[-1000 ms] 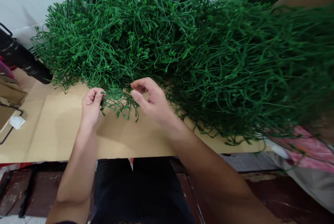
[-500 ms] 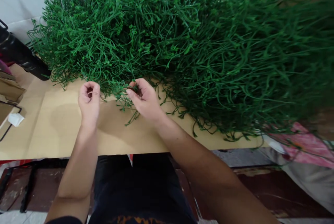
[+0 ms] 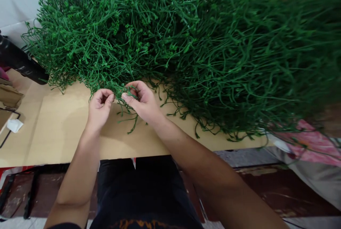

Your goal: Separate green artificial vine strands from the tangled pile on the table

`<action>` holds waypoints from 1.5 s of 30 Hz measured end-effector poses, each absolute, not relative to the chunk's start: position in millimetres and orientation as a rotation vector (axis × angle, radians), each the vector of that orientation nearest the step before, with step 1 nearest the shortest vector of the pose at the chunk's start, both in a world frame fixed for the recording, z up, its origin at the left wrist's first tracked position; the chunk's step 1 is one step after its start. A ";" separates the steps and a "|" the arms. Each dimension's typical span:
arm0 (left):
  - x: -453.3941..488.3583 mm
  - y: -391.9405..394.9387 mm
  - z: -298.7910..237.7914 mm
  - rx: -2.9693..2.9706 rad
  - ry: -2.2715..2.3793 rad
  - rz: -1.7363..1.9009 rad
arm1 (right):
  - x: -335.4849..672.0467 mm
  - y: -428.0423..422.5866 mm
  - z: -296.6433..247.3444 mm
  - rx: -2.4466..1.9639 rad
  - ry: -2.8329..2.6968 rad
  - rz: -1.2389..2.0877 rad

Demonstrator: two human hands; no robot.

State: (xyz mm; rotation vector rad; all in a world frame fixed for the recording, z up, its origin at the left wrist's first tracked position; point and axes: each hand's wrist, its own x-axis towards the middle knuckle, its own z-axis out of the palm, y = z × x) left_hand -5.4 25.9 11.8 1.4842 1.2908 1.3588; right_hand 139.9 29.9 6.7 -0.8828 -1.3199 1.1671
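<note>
A large heap of thin green plastic-looking plant stems (image 3: 112, 37) with small forked tips spreads along the back of the tabletop. My right hand (image 3: 142, 101) is closed around a small bunch of these green stems (image 3: 130, 92) at the heap's front edge; loose ends hang below its fingers. Just to the left, my left hand (image 3: 100, 106) is pinched, thumb against fingertips, close to the tips of that bunch. What lies between its fingers is too small to make out.
Under the heap is a tan board-like tabletop (image 3: 64, 126). A black bottle (image 3: 23, 62) leans at the left, near a white crumpled piece (image 3: 15, 125) and cardboard (image 3: 9, 95). At the right, another person's pale trousers (image 3: 317, 186) and pink patterned cloth (image 3: 311, 142) show.
My left hand has moved right, close to my right hand and the bunch. The right hand has shifted slightly left, still holding the stems. The view has moved a little.
</note>
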 end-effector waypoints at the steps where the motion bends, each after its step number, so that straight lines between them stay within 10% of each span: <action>1: -5.1 25.5 11.8 1.479 1.257 1.350 | 140.0 30.1 7.1 -0.869 -1.330 1.196; 45: -7.2 21.4 15.7 1.282 1.035 1.424 | 147.1 28.5 7.2 -0.690 -1.266 1.506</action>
